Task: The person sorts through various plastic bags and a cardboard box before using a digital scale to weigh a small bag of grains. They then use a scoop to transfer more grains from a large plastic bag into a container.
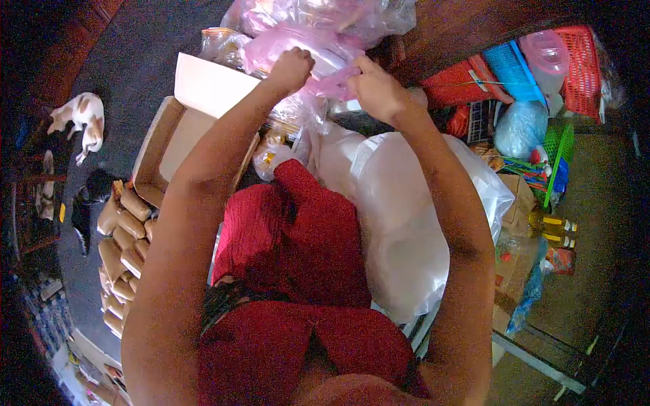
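Note:
A pink plastic bag (291, 42) is stretched between my two hands at the top of the view. My left hand (292, 71) is closed at the bag's near left side, its fingers curled in against the plastic. On the other side, my right hand (376, 89) pinches a bunched edge of the same bag. Something pale shows through the thin pink film, but its kind cannot be made out. More clear and pink plastic bags (338, 15) are heaped just beyond. A large translucent plastic bag (406, 216) lies below my right forearm.
On the left are an open cardboard box (150, 159) and a pile of brown wrapped packets (125, 233). A white and brown cat (88, 118) is on the dark floor. At right are a red basket (579, 71), a blue basket (516, 71) and bottles of yellow liquid (552, 230).

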Demonstrator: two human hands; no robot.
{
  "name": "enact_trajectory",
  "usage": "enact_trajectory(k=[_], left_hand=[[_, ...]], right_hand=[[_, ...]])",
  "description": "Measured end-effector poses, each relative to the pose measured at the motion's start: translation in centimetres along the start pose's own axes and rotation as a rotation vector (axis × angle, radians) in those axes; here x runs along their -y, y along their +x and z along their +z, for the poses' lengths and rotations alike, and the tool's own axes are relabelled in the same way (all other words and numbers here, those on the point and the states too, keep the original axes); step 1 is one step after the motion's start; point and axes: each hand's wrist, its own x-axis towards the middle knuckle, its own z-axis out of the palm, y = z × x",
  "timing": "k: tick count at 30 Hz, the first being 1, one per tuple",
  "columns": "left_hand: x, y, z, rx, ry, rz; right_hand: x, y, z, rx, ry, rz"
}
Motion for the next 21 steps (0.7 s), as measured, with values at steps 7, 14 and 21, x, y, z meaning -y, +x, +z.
enact_trajectory(k=[7,14,21], left_hand=[[-1.3,0.5,2.4,0.143,0.122,0.148],[-1.1,0.3,2.8,0.139,0.167,0.048],[-1.5,-0.9,2.8,0.001,0.102,0.118]], right_hand=[[0.9,0.0,1.3,0.081,0.033,-0.021],[1.5,0.0,1.1,0.137,0.074,-0.022],[1.5,-0.3,1.6,0.136,0.112,0.0]])
